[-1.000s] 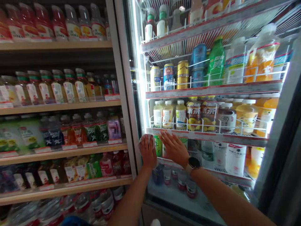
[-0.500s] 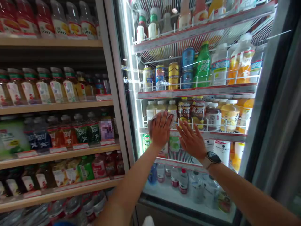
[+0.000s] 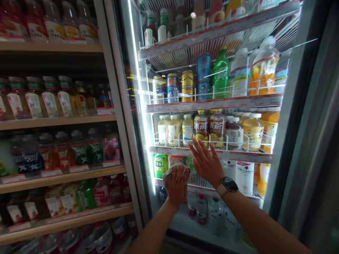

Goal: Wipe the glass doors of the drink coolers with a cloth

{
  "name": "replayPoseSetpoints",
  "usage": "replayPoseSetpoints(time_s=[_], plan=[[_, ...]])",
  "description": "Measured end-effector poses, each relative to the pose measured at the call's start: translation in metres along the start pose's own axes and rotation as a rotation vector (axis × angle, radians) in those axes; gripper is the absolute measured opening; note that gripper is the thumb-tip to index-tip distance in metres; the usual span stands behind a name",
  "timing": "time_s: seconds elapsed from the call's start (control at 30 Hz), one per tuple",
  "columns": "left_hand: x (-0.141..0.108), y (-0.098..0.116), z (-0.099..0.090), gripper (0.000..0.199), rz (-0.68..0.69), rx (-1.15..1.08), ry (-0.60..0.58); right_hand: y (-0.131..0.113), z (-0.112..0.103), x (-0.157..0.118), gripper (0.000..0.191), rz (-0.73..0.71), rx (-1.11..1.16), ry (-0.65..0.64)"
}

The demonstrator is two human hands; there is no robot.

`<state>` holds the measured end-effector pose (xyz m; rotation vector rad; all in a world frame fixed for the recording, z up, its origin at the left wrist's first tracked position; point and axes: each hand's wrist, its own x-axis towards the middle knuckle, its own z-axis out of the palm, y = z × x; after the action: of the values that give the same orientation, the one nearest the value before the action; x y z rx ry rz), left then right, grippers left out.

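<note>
The right wrist (image 3: 220, 189) wears a pale-strapped black smartwatch (image 3: 229, 184).

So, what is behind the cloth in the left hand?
Beside the white cloth in the left hand, a green drink package and wire shelf show through the glass door; directly behind the cloth is covered.

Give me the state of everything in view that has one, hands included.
Left hand, pressing the cloth to the glass.
Right hand, open, flat on the glass.
White cloth, bunched under the left hand.
Fridge glass door, shut as far as this view shows.
Fridge light strip, lit.
Smartwatch, strapped on the right wrist, screen dark.
Bottles on the wooden shelves, upright, capped.
</note>
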<state>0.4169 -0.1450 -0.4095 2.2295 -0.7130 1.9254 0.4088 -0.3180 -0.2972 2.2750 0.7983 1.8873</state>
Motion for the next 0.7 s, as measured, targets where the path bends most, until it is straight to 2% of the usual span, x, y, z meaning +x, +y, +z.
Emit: replayPoseSetpoints(time_s=[0.17, 0.23, 0.27, 0.37, 0.6, 0.7], plan=[[0.098, -0.010, -0.001, 0.058, -0.059, -0.025, 0.010, 0.000, 0.000, 0.002, 0.067, 0.011, 0.003, 0.015], [0.123, -0.014, 0.000, 0.058, -0.086, -0.024, 0.044, 0.000, 0.000, 0.002, 0.066, 0.018, 0.005, 0.019], [0.127, -0.015, 0.001, 0.058, -0.097, -0.023, 0.058, 0.000, 0.000, 0.003, 0.064, 0.019, 0.003, 0.019], [0.110, -0.011, 0.006, 0.058, -0.107, -0.020, 0.063, 0.000, 0.001, 0.003, 0.062, 0.020, -0.004, 0.017], [0.008, 0.008, 0.008, 0.059, -0.034, -0.015, 0.035, 0.002, 0.001, 0.002, 0.068, 0.013, 0.014, 0.033], [0.000, 0.004, 0.004, 0.061, 0.025, -0.005, -0.018, 0.002, 0.000, 0.003, 0.069, 0.015, 0.018, 0.024]])
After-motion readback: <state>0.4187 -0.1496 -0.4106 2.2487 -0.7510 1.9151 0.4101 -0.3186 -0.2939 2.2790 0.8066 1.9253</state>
